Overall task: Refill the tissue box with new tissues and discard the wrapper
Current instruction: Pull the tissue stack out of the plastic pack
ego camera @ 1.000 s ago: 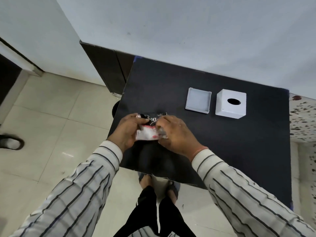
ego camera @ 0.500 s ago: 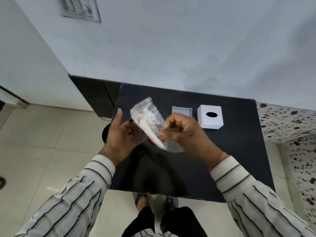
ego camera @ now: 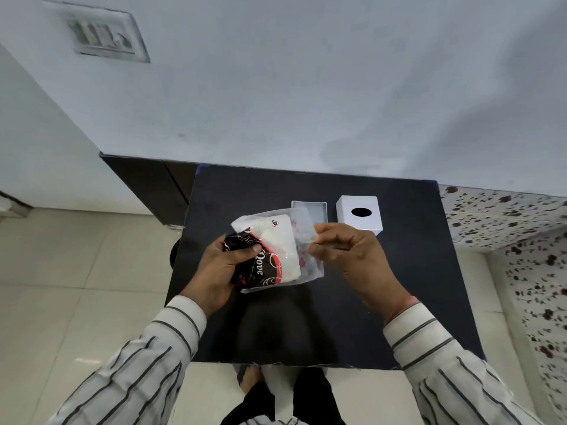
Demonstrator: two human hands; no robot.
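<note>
Our left grip (ego camera: 225, 268) clenched around the tissue pack (ego camera: 270, 251), our right grip (ego camera: 343, 246) pinching its clear wrapper (ego camera: 306, 240), above the black counter (ego camera: 399, 271), white tissue box (ego camera: 360, 214) beyond.

You are standing in what looks like a room of a home: pale glossy floor tiles (ego camera: 76, 271) are running under your feet, a plain painted wall (ego camera: 306, 87) is carrying a switch plate (ego camera: 101, 36), and a dark skirting (ego camera: 147, 179) is lining its foot. A small black table (ego camera: 414, 271) is sitting against that wall, and a speckled stone surface (ego camera: 506, 222) is showing at the right.
</note>
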